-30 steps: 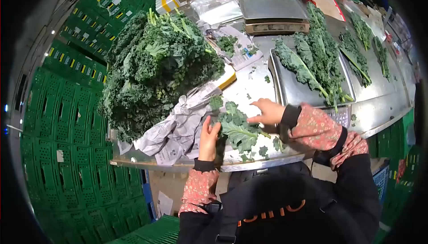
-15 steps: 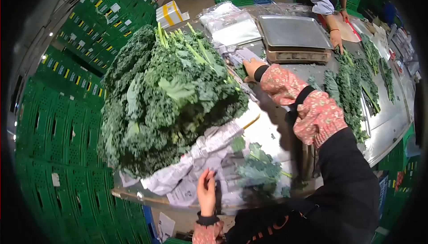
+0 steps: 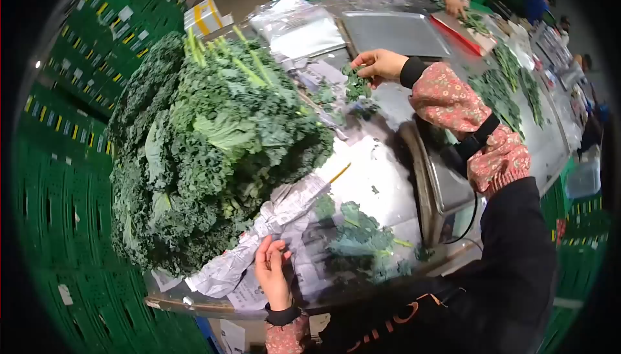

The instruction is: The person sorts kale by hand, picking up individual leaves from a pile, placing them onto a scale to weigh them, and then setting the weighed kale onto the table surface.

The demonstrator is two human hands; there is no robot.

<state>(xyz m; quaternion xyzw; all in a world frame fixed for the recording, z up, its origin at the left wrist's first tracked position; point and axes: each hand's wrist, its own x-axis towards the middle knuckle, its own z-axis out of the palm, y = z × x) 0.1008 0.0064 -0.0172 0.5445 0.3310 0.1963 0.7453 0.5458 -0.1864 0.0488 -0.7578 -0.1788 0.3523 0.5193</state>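
Pinching a small kale piece (image 3: 356,87) between your right thumb and fingertips, you have your right hand (image 3: 383,65) over the table, just short of the metal scale tray (image 3: 398,36).

The piece hangs from your fingers with its long axis seemingly running toward you, though its frilled edges blur into the scraps beneath; it sits right of the big kale pile (image 3: 226,140), whose cut stems point away from you. Your left hand (image 3: 273,278) is relaxed, fingers loosely curled, near the crumpled paper (image 3: 275,223). Beside it, a kale leaf (image 3: 361,237) lies crosswise, stem pointing right.
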